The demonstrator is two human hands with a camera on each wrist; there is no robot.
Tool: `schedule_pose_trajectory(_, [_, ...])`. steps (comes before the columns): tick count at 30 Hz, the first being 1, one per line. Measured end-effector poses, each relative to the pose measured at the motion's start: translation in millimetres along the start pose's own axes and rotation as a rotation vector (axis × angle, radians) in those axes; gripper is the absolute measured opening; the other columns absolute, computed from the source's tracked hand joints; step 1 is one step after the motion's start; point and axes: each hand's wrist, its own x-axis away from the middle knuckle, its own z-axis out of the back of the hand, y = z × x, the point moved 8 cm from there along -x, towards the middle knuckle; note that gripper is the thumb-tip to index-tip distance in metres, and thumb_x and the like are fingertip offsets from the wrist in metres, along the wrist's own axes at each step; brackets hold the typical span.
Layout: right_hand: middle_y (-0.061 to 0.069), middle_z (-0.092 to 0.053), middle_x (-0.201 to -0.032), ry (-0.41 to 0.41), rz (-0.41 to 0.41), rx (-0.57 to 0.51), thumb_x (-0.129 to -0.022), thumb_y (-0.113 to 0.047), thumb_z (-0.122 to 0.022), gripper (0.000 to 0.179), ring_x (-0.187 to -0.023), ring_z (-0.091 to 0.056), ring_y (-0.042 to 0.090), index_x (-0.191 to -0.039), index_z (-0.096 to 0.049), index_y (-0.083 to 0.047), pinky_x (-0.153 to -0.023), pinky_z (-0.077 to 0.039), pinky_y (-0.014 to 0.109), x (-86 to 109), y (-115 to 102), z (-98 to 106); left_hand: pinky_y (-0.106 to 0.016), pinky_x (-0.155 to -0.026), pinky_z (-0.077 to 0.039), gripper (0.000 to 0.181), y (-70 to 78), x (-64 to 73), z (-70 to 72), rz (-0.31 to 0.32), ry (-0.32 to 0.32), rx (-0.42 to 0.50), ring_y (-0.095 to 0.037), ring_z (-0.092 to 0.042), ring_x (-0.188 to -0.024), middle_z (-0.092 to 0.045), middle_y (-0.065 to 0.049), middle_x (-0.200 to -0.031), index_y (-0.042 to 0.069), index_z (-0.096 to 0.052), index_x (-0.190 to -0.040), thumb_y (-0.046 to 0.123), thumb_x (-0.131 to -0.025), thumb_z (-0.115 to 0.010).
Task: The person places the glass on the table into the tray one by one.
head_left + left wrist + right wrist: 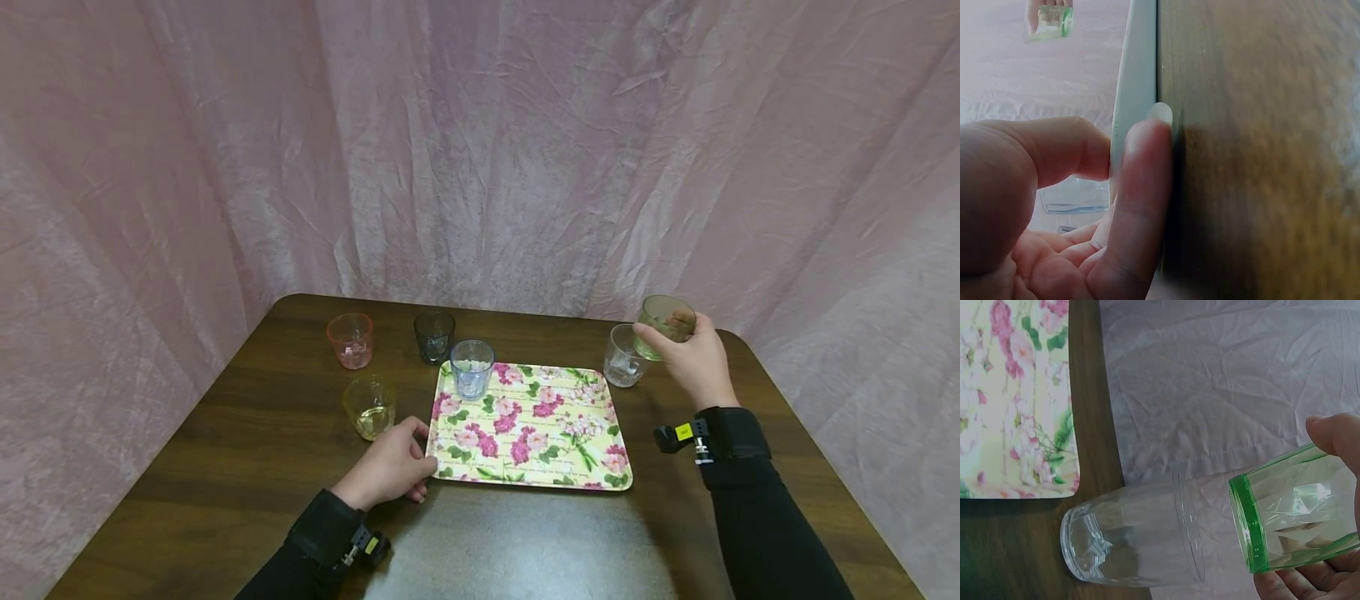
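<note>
My right hand (703, 367) grips a green tumbler (662, 323) and holds it up off the table. In the right wrist view the base of the green tumbler (1249, 525) is close to the rim of a clear glass (1141, 540), which stands on the table right of the tray. At the tray's front left corner my left hand (396, 462) pinches the edge of a flowered tray (555, 467); the left wrist view shows the thumb and a finger on either side of the tray edge (1137, 69). A light-blue glass (472, 373) stands on the tray's back left corner.
Left of the tray, a yellow glass (369, 410) is close to my left hand. Farther back stand a pinkish-red glass (351, 342) and a dark grey glass (435, 340). A pink curtain (480, 167) hangs behind the brown wooden table (225, 450).
</note>
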Motion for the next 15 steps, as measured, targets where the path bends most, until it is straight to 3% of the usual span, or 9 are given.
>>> schedule_pose_trajectory(15, [0.029, -0.039, -0.17, -0.043, 0.027, -0.015, -0.097, -0.065, -0.075, 0.111, -0.156, -0.04, 0.051, -0.171, -0.023, 0.0, -0.127, -0.039, 0.067, -1.3, -9, -14, -0.035, -0.049, -0.063, 0.042, -1.6, -0.7, 0.3, 0.025, 0.005, -0.022, -0.018, -0.066, -0.052, -0.065, -0.013, -0.078, -0.005, -0.057, -0.132, -0.003, -0.091, -0.069])
